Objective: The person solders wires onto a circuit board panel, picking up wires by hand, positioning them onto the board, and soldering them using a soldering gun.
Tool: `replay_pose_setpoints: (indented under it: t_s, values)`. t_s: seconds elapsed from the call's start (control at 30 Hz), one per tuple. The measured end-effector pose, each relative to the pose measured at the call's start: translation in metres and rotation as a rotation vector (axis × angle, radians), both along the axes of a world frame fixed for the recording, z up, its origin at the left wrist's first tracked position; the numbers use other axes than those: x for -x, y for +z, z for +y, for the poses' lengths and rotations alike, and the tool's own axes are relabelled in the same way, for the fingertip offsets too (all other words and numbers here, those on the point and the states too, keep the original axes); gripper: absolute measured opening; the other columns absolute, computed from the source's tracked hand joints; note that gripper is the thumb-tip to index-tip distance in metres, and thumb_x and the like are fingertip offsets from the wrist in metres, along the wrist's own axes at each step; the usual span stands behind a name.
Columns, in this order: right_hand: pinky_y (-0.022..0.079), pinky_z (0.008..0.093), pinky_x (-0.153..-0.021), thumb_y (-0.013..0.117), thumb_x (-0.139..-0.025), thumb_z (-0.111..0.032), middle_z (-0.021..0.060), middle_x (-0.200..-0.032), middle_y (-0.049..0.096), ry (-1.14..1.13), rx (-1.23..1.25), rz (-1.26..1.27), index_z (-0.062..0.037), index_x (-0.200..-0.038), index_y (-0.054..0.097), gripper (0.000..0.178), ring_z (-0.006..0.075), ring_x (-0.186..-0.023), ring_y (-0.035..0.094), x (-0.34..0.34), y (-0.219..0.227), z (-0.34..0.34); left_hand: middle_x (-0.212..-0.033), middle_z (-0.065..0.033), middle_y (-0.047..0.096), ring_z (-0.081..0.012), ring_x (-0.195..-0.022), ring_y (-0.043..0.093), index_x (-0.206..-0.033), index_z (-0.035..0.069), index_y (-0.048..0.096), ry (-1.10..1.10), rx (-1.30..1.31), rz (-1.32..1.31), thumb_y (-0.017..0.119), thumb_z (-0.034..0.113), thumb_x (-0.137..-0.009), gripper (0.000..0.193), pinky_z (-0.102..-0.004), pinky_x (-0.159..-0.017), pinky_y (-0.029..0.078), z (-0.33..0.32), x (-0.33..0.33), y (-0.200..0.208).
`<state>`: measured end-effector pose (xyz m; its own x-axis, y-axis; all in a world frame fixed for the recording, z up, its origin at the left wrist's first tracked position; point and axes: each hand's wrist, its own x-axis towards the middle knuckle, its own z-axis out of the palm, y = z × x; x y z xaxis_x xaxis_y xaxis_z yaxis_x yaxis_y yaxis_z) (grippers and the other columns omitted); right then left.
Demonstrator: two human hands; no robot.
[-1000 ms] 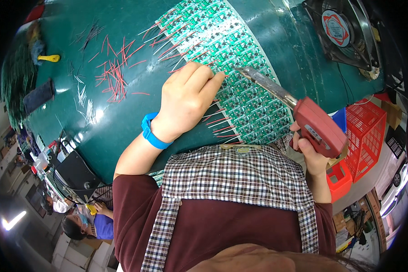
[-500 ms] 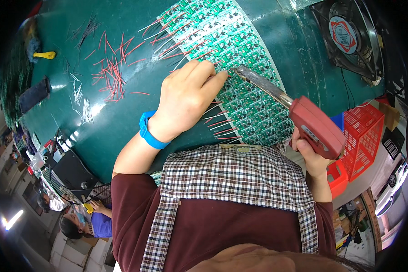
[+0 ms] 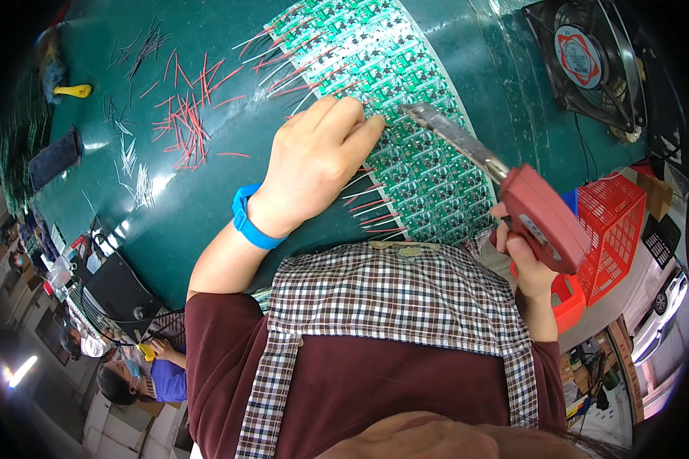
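Observation:
A panel of green circuit boards lies on the bench, with short red, white and black wires sticking out along its left side. Over that side is my left hand, a blue band on its wrist. Its thumb and fingertips are pinched together at the boards; what they hold is hidden. My right hand grips the handle of a red soldering gun. The long metal tip of the gun points up and left over the panel, a little to the right of my left fingertips.
Loose red wires, white wires and dark wires lie left on the green bench, near a phone. A black fan stands far right, red crates below it. Another person sits lower left.
The soldering gun and my right hand have shifted slightly right, so the tip is farther from my left fingertips. My left hand stays pinched in nearly the same place.

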<state>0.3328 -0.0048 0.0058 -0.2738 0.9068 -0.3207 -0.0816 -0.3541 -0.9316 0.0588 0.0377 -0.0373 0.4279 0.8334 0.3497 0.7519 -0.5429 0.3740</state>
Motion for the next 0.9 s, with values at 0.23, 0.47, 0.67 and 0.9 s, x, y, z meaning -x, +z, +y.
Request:
replay_pose_setpoints:
  t_s: [0.23,0.47,0.67,0.9]
  values:
    - [0.04,0.0243,-0.049,0.062,-0.079,-0.016,0.0213,-0.102,0.055,0.047,-0.155,-0.134,0.0044,-0.118,0.041,0.049,0.0135,-0.056,0.047,-0.012,-0.007,-0.011,-0.073,-0.0022,0.046,-0.0149,-0.066,0.05,-0.085,0.007,0.06,-0.011,0.003,0.03,0.057,0.008,-0.063,0.023,-0.0267,-0.051,0.043,-0.002,0.001,0.001]
    - [0.041,0.0238,-0.051,0.063,-0.079,-0.019,0.021,-0.102,0.055,0.046,-0.044,-0.116,0.0024,-0.12,0.041,0.051,0.0134,-0.059,0.049,-0.015,-0.006,-0.023,-0.074,-0.0028,0.047,-0.016,-0.068,0.051,-0.085,0.005,0.06,-0.018,-0.111,0.014,0.058,0.007,-0.063,0.022,-0.0262,-0.054,0.043,-0.002,-0.002,0.004]
    - [0.04,0.0204,-0.059,0.062,-0.075,-0.001,0.0105,-0.098,0.057,0.034,0.075,-0.02,0.0036,-0.125,0.035,0.057,0.007,-0.067,0.046,-0.01,-0.004,-0.026,-0.071,-0.0037,0.046,-0.0168,-0.067,0.05,-0.084,0.001,0.059,-0.087,-0.036,0.01,0.059,0.006,-0.06,0.024,-0.0264,-0.053,0.042,-0.014,-0.009,0.007]
    - [0.044,0.0211,-0.066,0.067,-0.07,-0.002,0.0092,-0.094,0.058,0.024,0.098,-0.095,0.0063,-0.124,0.038,0.062,0.0087,-0.074,0.053,-0.012,-0.007,-0.026,-0.072,-0.004,0.045,-0.0171,-0.068,0.049,-0.084,0.001,0.059,-0.108,0.035,-0.01,0.058,0.006,-0.059,0.026,-0.0275,-0.054,0.043,-0.012,-0.008,0.008]
